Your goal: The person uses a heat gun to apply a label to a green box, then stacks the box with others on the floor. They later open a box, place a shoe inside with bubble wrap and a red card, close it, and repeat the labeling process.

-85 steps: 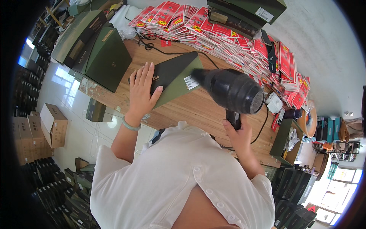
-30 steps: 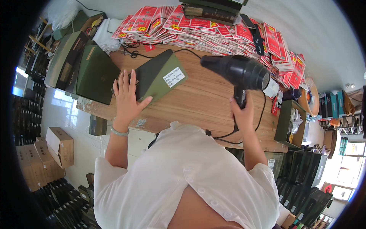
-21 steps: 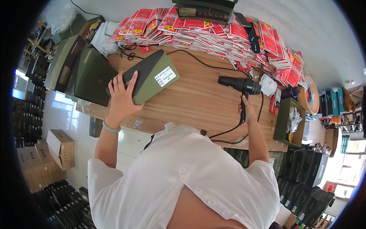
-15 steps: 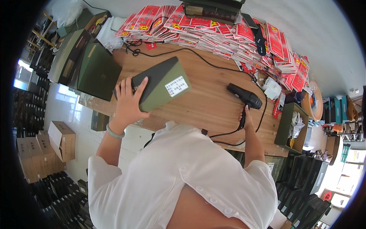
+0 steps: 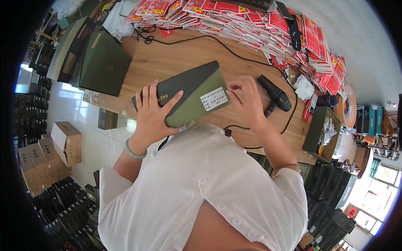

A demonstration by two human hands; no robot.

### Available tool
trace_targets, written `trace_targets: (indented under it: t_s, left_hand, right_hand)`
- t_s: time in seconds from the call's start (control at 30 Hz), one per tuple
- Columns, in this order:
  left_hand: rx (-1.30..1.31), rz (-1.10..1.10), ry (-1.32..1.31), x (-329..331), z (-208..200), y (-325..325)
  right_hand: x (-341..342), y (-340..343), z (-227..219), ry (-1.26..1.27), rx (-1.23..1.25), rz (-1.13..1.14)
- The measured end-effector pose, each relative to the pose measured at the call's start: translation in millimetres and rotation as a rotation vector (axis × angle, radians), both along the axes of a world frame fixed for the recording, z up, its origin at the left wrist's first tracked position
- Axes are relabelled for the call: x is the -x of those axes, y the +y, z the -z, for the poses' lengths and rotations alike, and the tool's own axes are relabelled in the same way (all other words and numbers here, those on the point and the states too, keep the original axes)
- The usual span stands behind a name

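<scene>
A dark grey and green shoebox (image 5: 188, 90) is tilted above the table, with my left hand (image 5: 153, 106) spread over its dark side and gripping it. A white printed label (image 5: 215, 99) is stuck on the green end of the shoebox. At the label's right edge, my right hand (image 5: 247, 98) has thumb and forefinger pinched together on its corner; the exact contact is partly hidden. A black hair dryer (image 5: 274, 93) lies on the table just right of my right hand, its cord curving toward the front edge.
Piled red and white printed packets (image 5: 234, 29) line the back of the wooden table (image 5: 167, 54). A black cord (image 5: 217, 40) crosses its surface. Large green boxes (image 5: 104, 62) stand at the left, and an open green box (image 5: 320, 138) with contents sits at the right edge.
My right hand has let go of the hair dryer, leaving it on the table, and moved left to the label. The shoebox in my left hand has shifted slightly right.
</scene>
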State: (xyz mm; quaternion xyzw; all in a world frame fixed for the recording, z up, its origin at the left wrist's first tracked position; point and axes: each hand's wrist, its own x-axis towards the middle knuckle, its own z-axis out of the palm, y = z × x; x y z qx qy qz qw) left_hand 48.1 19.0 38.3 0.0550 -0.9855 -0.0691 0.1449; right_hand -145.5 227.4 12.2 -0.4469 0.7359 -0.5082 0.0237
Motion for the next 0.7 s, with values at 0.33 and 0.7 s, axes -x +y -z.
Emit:
trace_targets:
  t_s: [0.33, 0.7]
  left_hand:
    - [-0.017, 0.003, 0.020, -1.3, -1.1, -3.9]
    - [-0.024, -0.003, 0.011, -2.3, 0.5, -7.8]
  right_hand:
    - [-3.7, -18.6, -9.6, 0.143, -0.135, -0.076]
    - [-7.5, -23.3, -20.3, 0.175, -0.316, -0.030]
